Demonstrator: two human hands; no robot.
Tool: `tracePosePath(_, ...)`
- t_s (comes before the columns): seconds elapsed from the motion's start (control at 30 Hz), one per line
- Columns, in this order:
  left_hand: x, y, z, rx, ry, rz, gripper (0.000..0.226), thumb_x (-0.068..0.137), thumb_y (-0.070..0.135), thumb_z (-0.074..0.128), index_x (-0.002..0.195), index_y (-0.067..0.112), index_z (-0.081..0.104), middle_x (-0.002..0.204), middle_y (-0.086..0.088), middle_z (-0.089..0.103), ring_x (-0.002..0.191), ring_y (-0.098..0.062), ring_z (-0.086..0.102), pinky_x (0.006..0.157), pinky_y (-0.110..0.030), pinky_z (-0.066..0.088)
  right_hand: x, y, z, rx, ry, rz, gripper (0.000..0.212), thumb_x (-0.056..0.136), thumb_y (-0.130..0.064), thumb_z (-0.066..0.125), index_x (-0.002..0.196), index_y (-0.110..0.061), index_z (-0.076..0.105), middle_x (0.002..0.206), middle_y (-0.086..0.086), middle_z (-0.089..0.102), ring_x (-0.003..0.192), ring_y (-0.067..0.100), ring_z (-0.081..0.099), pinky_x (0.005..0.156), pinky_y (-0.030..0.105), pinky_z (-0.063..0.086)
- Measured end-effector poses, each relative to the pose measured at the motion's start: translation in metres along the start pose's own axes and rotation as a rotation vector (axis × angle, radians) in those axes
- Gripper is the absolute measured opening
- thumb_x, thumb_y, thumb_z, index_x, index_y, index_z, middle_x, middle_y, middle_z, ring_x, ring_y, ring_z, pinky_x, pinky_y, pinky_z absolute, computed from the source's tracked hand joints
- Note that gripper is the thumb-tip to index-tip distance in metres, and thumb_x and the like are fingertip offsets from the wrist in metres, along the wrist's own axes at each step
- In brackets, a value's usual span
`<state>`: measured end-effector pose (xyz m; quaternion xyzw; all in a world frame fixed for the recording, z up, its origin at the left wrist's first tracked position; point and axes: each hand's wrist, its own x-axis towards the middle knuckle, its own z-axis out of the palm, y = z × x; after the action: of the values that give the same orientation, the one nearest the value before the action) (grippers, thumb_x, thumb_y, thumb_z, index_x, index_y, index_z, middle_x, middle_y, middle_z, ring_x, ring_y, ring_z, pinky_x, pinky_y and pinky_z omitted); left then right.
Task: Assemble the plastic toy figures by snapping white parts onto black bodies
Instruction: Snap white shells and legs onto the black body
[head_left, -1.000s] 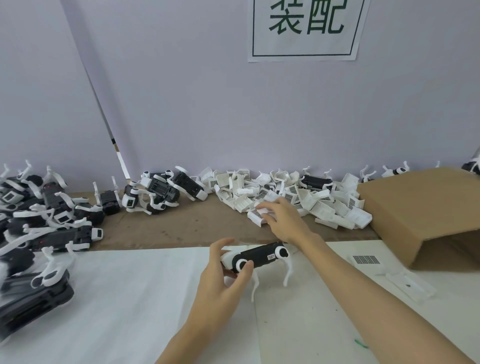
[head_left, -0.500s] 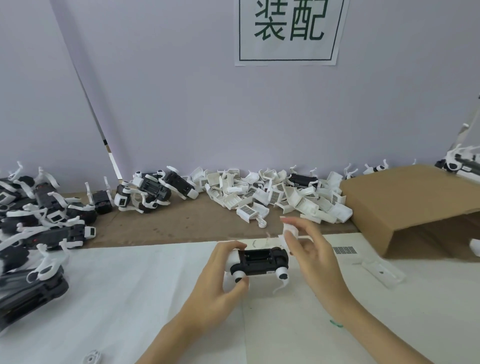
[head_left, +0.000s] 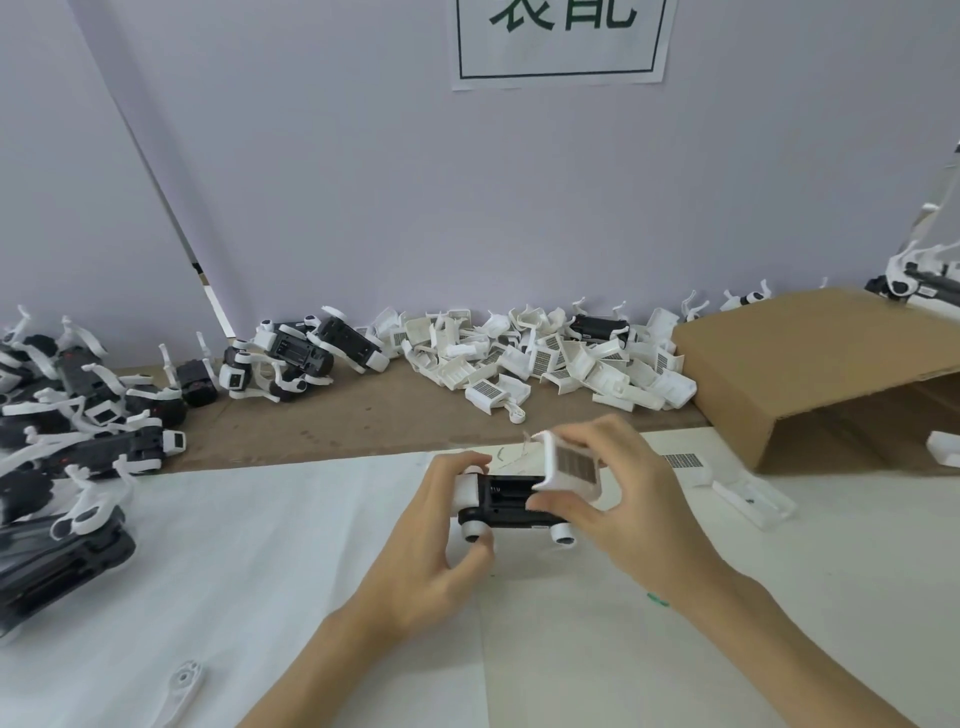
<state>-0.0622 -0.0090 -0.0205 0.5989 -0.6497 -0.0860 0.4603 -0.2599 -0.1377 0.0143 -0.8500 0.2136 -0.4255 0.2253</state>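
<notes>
White part (head_left: 570, 463) in right hand (head_left: 631, 499), covering black body (head_left: 506, 501), sign (head_left: 561, 41) cropped

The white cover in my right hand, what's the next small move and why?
Probably lower the white cover flat onto the black body and press. The right hand holds it tilted over the open top, while the left hand steadies the body.

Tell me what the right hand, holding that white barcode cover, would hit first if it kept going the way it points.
The right hand points left and down with the white cover, so it would likely meet the black body that the left hand grips. The cover's edge looks already at the body; depth is unclear.
</notes>
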Motion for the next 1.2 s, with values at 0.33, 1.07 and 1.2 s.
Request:
tracePosePath(0.33, -0.001, 0.000, -0.001, 0.047, -0.025, 0.141, 0.057, 0.100, 0.026, 0.053, 0.154, 0.029, 0.035, 0.141, 0.012, 0.047, 0.128, -0.017, 0.055, 0.103, -0.019, 0.040, -0.013, -0.002, 0.031, -0.389, -0.193, -0.109, 0.058, 0.095, -0.065, 0.049, 0.136, -0.025, 0.058, 0.118, -0.010, 0.059, 0.111, 0.020, 0.055, 0.093, 0.036, 0.046)
tracePosePath(1.07, 0.001, -0.002, 0.004, 0.113, -0.033, 0.149, 0.048, 0.096, 0.023, 0.055, 0.142, 0.033, 0.046, 0.133, 0.008, 0.046, 0.119, -0.015, 0.056, 0.096, -0.027, 0.047, -0.015, -0.003, 0.023, -0.350, -0.337, -0.071, 0.059, 0.096, -0.046, 0.060, 0.150, -0.036, 0.039, 0.138, -0.019, 0.045, 0.129, 0.008, 0.042, 0.108, 0.030, 0.034)
tracePosePath(1.2, 0.000, 0.000, 0.004, 0.108, -0.019, 0.146, 0.048, 0.094, 0.017, 0.053, 0.139, 0.033, 0.050, 0.132, 0.007, 0.044, 0.121, -0.012, 0.054, 0.100, -0.021, 0.044, -0.011, 0.000, 0.008, 0.017, -0.367, 0.050, 0.041, 0.104, -0.047, 0.045, 0.145, -0.042, 0.051, 0.121, -0.035, 0.054, 0.121, 0.000, 0.046, 0.108, 0.030, 0.032)
